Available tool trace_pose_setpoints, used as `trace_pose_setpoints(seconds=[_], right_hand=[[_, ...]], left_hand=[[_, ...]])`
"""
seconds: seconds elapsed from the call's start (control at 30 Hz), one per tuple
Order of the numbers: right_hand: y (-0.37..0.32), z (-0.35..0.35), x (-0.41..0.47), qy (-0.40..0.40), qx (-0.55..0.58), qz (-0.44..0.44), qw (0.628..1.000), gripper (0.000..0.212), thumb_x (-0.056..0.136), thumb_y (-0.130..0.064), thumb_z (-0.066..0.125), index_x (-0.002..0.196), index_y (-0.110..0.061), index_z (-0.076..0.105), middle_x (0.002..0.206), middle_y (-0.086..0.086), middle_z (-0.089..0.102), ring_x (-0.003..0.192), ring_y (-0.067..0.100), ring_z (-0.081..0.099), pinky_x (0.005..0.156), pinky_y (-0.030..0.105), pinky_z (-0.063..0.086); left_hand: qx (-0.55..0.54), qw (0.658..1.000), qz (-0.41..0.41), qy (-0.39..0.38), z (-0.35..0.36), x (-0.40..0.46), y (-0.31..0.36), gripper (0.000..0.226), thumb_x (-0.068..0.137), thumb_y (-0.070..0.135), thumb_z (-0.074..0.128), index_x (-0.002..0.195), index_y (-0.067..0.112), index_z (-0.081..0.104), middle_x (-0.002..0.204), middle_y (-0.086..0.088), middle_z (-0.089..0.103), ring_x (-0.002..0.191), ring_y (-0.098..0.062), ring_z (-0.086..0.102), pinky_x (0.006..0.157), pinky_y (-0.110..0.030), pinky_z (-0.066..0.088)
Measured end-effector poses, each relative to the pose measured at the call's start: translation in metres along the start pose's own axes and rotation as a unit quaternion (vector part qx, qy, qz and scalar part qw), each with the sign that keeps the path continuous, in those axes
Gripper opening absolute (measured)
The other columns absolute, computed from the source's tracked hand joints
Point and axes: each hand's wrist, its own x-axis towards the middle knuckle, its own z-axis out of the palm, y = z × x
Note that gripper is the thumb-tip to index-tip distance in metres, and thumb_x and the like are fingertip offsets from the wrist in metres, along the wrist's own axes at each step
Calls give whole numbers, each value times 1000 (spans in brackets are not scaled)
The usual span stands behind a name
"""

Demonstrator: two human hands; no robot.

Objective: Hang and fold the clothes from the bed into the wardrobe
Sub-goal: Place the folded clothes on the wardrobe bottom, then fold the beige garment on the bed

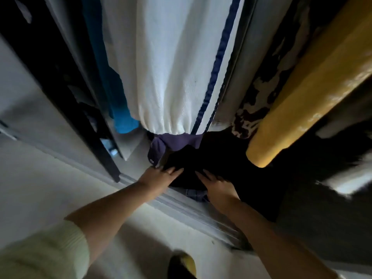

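We look down into the wardrobe (60,93), where both hands lie flat on a dark folded garment (221,170) at its bottom, just inside the sliding-door track (181,206). Our left hand (161,178) presses the garment's left edge, its grip spread with straight fingers; our right hand (217,188) rests beside it, grip likewise spread. Above hang a white garment with a navy stripe (167,67), a blue garment (124,121), a black-and-white patterned garment (259,97) and a yellow garment (302,97). A purple cloth (173,140) lies behind the dark garment.
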Motion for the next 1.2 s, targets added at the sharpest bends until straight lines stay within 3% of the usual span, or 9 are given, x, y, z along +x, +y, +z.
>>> trace_pose_setpoints(seconds=[0.1,0.27,0.37,0.43,0.53,0.77,0.97,1.1,1.2], right_hand=[[38,15,61,82,-55,23,995,86,45,-16,89,127,-24,61,122,7,65,88,32,69,67,41,59],[86,90,151,169,-126,82,974,83,51,-16,83,130,-22,58,127,10,61,108,40,61,98,66,35],[86,175,187,89,-104,121,983,83,43,-17,89,122,-25,65,121,12,65,105,46,61,89,74,35],[76,217,202,46,-65,166,983,84,61,-22,83,137,-31,49,140,18,48,123,51,46,93,75,31],[88,239,225,51,-46,202,977,72,98,-18,39,151,-34,-7,159,11,-8,143,45,-6,110,67,4],[86,205,189,-71,25,159,984,78,98,-24,45,150,-33,-12,158,8,-18,144,38,-16,113,63,1],[58,145,118,-115,7,134,984,71,98,-24,38,151,-32,-8,160,7,-10,145,36,-14,113,61,-2],[41,103,71,-122,8,144,982,69,98,-24,37,151,-30,-7,160,7,-6,145,36,-9,113,60,0],[20,70,24,-112,32,149,982,72,94,-21,43,152,-26,-1,160,8,2,146,33,-1,113,58,2]], left_hand=[[42,992,3,118,24,74,-17,51,63,8,51,108,17,73,92,-4,73,65,-32,68,53,-37,56],[10,993,-71,89,113,171,-29,52,82,17,36,127,24,60,126,1,63,103,-31,64,85,-49,51],[-52,995,-81,-13,212,203,-10,66,94,13,29,152,27,2,160,-1,0,147,-29,4,112,-58,14],[-106,986,-107,-71,262,211,10,85,93,4,39,146,33,-20,157,2,-24,144,-26,-21,112,-61,4],[-116,982,-148,-25,288,228,14,101,87,0,47,139,36,-32,152,4,-33,141,-25,-29,111,-64,2],[-144,973,-106,-149,228,196,19,86,93,19,49,149,31,-15,158,0,-20,145,-25,-16,113,-60,2],[-87,983,-66,-146,150,126,40,71,91,22,48,152,22,11,154,-8,24,143,-24,20,111,-50,22],[-105,987,-40,-113,83,91,49,83,47,32,84,126,24,61,125,-9,62,114,-23,60,87,-47,50],[-110,980,-34,-164,37,58,57,75,86,25,58,150,22,21,154,-8,26,140,-23,27,110,-54,22]])
